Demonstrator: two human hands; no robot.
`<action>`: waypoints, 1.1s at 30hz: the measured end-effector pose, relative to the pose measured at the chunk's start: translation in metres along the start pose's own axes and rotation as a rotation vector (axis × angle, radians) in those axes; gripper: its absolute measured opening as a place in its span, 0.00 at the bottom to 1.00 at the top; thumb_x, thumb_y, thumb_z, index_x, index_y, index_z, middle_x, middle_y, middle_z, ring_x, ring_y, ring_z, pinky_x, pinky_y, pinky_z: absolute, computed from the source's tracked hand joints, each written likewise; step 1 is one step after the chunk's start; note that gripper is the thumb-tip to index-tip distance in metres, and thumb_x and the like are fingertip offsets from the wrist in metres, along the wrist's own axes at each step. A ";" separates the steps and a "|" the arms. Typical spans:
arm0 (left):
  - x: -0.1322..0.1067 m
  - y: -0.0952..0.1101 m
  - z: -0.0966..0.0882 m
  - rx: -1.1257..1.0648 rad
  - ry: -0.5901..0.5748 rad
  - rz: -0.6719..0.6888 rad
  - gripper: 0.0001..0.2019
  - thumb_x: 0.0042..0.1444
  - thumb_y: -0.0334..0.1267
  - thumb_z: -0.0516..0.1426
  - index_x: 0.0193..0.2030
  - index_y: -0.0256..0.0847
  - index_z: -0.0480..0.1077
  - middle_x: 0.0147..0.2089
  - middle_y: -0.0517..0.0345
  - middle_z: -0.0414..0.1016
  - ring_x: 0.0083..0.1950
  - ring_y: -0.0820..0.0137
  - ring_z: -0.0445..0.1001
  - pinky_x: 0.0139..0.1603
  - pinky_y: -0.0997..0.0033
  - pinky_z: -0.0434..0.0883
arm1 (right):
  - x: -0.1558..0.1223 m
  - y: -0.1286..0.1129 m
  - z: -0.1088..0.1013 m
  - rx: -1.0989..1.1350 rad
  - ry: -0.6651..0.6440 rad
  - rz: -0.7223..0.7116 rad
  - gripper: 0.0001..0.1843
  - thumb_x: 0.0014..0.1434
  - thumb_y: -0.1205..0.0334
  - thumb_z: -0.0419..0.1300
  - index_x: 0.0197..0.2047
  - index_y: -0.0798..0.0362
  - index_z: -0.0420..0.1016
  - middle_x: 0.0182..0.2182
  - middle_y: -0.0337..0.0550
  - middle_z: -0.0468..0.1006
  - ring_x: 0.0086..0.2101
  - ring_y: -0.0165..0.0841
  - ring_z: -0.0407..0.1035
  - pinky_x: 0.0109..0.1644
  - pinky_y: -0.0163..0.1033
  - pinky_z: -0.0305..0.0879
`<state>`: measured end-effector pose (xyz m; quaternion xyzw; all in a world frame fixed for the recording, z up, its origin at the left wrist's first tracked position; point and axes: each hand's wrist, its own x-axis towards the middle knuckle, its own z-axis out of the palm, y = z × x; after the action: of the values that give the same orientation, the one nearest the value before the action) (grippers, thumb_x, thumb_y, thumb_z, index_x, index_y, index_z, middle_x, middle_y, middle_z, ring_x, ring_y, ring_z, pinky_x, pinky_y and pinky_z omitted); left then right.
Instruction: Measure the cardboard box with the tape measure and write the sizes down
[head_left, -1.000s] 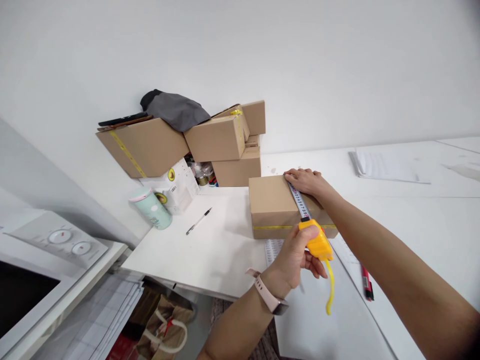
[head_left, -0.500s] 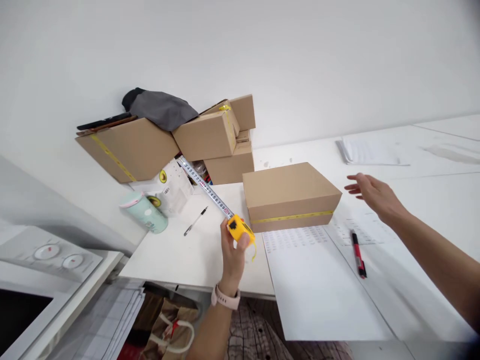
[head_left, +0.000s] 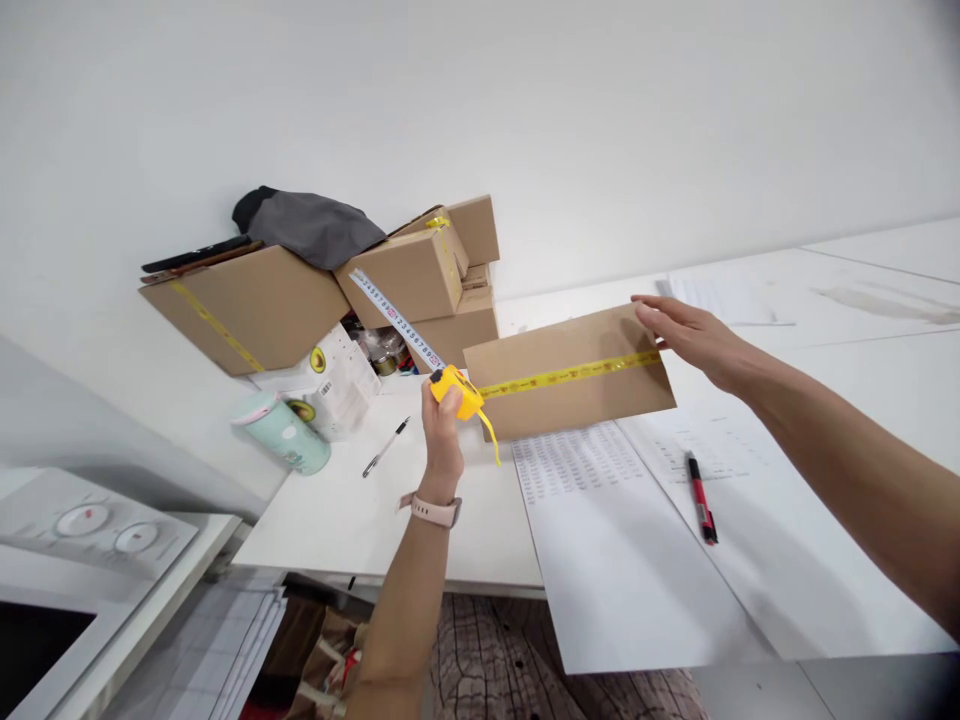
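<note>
My left hand (head_left: 442,435) is closed around a yellow tape measure (head_left: 459,393), whose marked blade sticks out toward the upper left, with a yellow strap hanging from the case. At the right end of a cardboard box (head_left: 577,400), my right hand (head_left: 686,335) grips the top corner, thumb in front and fingers behind. The box is tilted so that a broad face with a strip of yellow tape turns toward me. Its left end is just beside the tape measure. Printed sheets of paper (head_left: 645,590) lie in front of the box.
A red and black pen (head_left: 701,500) rests on the papers, and a black and clear pen (head_left: 386,447) lies at left. Stacked cardboard boxes (head_left: 405,270), a grey cloth (head_left: 315,225) and a mint tumbler (head_left: 283,432) stand behind. A white appliance (head_left: 90,530) is at far left.
My right hand has moved left and taken hold of the box, which has tipped up to show its taped face. The tape measure has shifted slightly left and up.
</note>
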<state>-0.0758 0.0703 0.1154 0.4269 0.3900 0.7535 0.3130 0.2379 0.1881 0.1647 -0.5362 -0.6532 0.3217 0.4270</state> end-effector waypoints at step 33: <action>-0.104 -0.020 0.065 -0.103 -0.510 -0.522 0.25 0.50 0.50 0.70 0.49 0.43 0.69 0.40 0.58 0.70 0.41 0.68 0.69 0.44 0.66 0.71 | 0.052 -0.002 0.066 -0.659 0.149 -0.585 0.36 0.58 0.74 0.50 0.69 0.49 0.65 0.47 0.50 0.83 0.45 0.51 0.69 0.50 0.52 0.58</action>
<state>0.0298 0.0177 0.0781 0.4707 0.3567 0.5363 0.6030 0.1744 0.2412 0.1492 -0.4580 -0.8126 -0.0772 0.3522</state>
